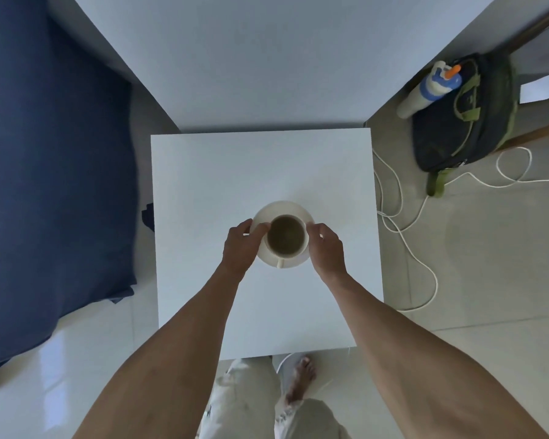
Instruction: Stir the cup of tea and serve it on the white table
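A white cup of brownish tea (286,236) stands on a white saucer (282,209) in the middle of the white table (219,172). The cup's handle points toward me. My left hand (241,245) grips the saucer's left rim, thumb on top. My right hand (325,248) grips the right rim the same way. I cannot tell whether the saucer touches the table or hovers just above it. No spoon is in view.
A dark blue bed (51,172) lies to the left. On the tiled floor to the right are a dark backpack (466,122) with a bottle (431,87) and a white cable (409,248). My legs and a bare foot (300,381) stand at the table's near edge.
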Available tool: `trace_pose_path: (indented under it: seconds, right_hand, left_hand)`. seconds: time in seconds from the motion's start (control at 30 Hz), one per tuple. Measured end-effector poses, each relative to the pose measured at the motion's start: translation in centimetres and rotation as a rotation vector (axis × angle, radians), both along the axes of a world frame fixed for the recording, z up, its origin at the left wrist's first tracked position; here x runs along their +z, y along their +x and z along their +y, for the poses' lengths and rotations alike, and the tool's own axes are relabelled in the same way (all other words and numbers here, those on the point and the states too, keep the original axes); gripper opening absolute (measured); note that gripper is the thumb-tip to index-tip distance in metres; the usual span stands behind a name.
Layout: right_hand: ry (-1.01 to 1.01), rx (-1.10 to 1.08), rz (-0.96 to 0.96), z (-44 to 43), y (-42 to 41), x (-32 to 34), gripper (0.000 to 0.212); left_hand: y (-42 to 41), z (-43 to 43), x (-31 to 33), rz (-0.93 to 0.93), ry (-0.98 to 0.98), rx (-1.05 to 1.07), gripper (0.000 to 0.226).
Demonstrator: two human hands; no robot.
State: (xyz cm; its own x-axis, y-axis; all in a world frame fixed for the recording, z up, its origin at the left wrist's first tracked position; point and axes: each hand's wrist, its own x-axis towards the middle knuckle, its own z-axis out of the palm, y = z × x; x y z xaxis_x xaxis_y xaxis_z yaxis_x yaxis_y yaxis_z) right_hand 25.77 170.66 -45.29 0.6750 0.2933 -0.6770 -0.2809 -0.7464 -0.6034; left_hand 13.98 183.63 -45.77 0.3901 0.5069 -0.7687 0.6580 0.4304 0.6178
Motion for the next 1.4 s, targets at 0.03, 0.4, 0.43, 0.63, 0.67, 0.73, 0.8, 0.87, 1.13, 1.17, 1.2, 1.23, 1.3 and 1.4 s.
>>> trace_pose_path:
  seconds: [0.03,0.4,0.43,0.63,0.67,0.73,0.8,0.87,1.13,1.17,1.2,1.23,1.3,1.4]
  right_hand:
    - [0.001,0.001,0.0,0.0,0.0,-0.2,0.03]
    - [0.004,0.011,-0.001,0.1,-0.4,-2.0,0.031]
    - [0.005,0.016,-0.003,0.0,-0.4,-2.2,0.031]
    - [0.008,0.044,-0.009,0.2,-0.3,-2.9,0.029]
    - [0.003,0.046,-0.009,0.2,-0.4,-3.0,0.03]
    - [0.0,0.04,-0.004,0.2,-0.6,-3.3,0.031]
    - [-0.001,0.032,-0.004,0.1,-0.7,-3.5,0.031]
    - [-0.002,0.025,-0.009,-0.1,-0.9,-3.6,0.031]
    - [-0.004,-0.026,-0.044,0.0,-2.1,-4.1,0.032]
    - [-0.005,-0.028,-0.037,0.0,-2.1,-4.1,0.033]
    - [-0.003,-0.027,-0.038,0.0,-2.1,-4.1,0.033]
    - [-0.003,-0.029,-0.029,0.0,-2.1,-4.0,0.034]
    - [-0.003,-0.028,-0.02,0.0,-2.2,-3.9,0.033]
    - [-0.005,-0.045,0.023,0.1,-2.0,-3.6,0.033]
  left_hand:
    - [0.0,-0.1,-0.1,-0.001,0.008,0.002,0.045]
    - [-0.6,-1.6,-1.5,0.036,0.057,0.076,0.047]
    - [-0.7,-1.7,-1.6,0.039,0.053,0.085,0.044]
    - [-1.1,-1.5,-2.5,0.067,0.047,0.084,0.047]
    - [-1.1,-1.5,-2.6,0.071,0.053,0.079,0.048]
    - [-0.9,-1.6,-2.6,0.076,0.069,0.071,0.045]
    - [-1.0,-1.9,-3.1,0.085,0.094,0.063,0.046]
    - [-1.1,-2.1,-3.4,0.089,0.096,0.064,0.046]
    - [-0.9,-2.7,-3.8,0.17,0.132,0.016,0.05]
    - [-1.0,-2.7,-3.9,0.189,0.14,-0.004,0.053]
    - [-1.1,-2.6,-3.9,0.192,0.148,-0.014,0.054]
    - [-1.0,-2.6,-3.8,0.193,0.148,-0.011,0.054]
    - [-0.9,-2.8,-3.5,0.189,0.138,0.01,0.052]
    - [-0.7,-3.3,-3.4,0.2,0.116,0.025,0.065]
